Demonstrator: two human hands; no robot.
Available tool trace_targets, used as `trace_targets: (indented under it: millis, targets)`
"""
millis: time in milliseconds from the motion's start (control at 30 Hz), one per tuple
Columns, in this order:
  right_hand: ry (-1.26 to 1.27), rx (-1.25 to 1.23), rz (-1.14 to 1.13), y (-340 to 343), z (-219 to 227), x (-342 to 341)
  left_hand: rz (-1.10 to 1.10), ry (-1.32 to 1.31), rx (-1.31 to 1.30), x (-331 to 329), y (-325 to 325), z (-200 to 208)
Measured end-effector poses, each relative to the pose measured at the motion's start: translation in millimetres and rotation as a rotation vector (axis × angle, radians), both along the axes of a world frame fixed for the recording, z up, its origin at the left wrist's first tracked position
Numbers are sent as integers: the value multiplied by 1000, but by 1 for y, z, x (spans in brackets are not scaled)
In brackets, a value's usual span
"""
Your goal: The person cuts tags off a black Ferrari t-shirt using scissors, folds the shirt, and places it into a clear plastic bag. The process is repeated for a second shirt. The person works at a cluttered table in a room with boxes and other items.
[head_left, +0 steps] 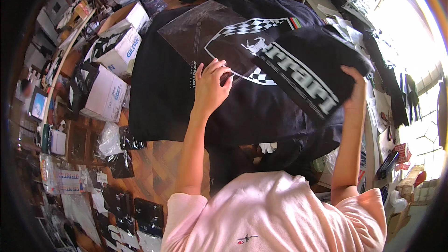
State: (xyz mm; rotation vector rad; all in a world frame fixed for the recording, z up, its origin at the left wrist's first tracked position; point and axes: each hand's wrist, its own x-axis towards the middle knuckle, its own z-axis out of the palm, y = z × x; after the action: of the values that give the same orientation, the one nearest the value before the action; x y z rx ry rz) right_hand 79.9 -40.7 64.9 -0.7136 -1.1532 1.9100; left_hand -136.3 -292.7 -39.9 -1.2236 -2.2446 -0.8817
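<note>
While we work over a wide black garment with a checkered print (158,93), bagging seems to be the step in hand.
In the head view, our right hand (355,88) grips the folded black garment with white lettering (298,67), over the wide one; our left hand (213,86), fingers bent, meets the clear plastic bag (184,30); whether it pinches, we cannot tell. The next move probably calls for parting the bag's mouth.

Free room over black cloth (156,100) at left, cardboard boxes (105,94) an obstacle beyond.
</note>
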Motion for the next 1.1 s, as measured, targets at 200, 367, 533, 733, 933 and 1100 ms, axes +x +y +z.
trace_targets:
  millis: [200,367,533,733,933,1100]
  targets:
    - [-315,-20,162,46,-10,40,-1,-192,14,-6,7,17]
    - [-426,56,420,72,-60,34,29,-31,-33,-5,8,21]
    - [-430,82,438,89,-59,31,38,34,-31,-1,10,15]
    - [-689,311,523,161,-59,20,24,3,-52,12,22,19]
    - [-770,141,529,163,-76,30,77,104,-18,15,33,10]
    - [-431,-75,613,167,-82,31,81,121,-2,15,41,8]
